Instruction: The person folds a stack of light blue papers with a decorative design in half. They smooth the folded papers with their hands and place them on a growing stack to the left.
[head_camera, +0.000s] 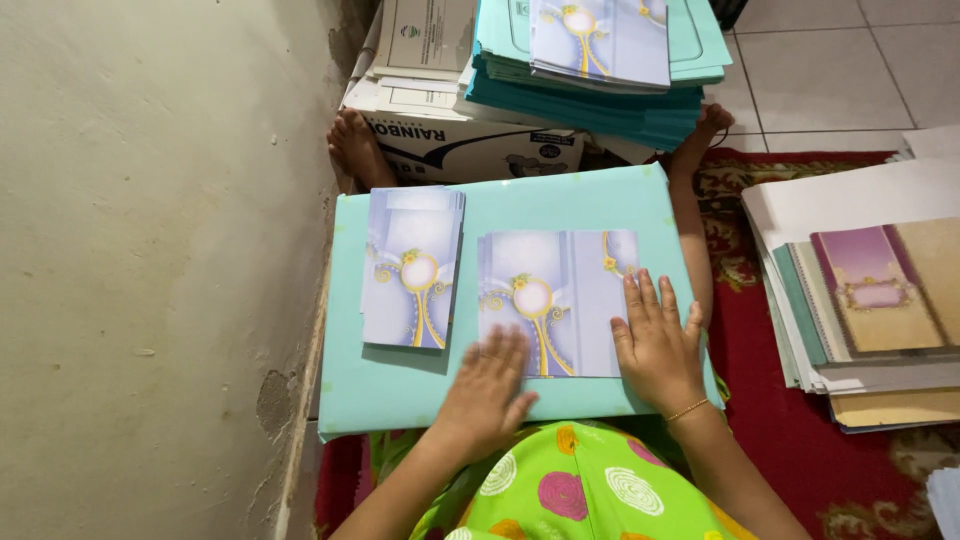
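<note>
A lilac printed card sheet with a gold floral circle (555, 300) lies flat on a turquoise board (500, 205) across my lap. My left hand (487, 392) rests fingers spread on the sheet's lower left edge, slightly blurred. My right hand (655, 345), a thin gold bracelet at its wrist, presses flat on the sheet's right half. A small stack of folded lilac cards (413, 266) sits on the board to the left, apart from both hands.
A rough wall (150, 250) runs along the left. Beyond the board stand a cardboard box (460, 145) and a tall pile of teal sheets topped with lilac prints (600, 60). Stacks of paper and card (870, 290) lie on the red rug at right.
</note>
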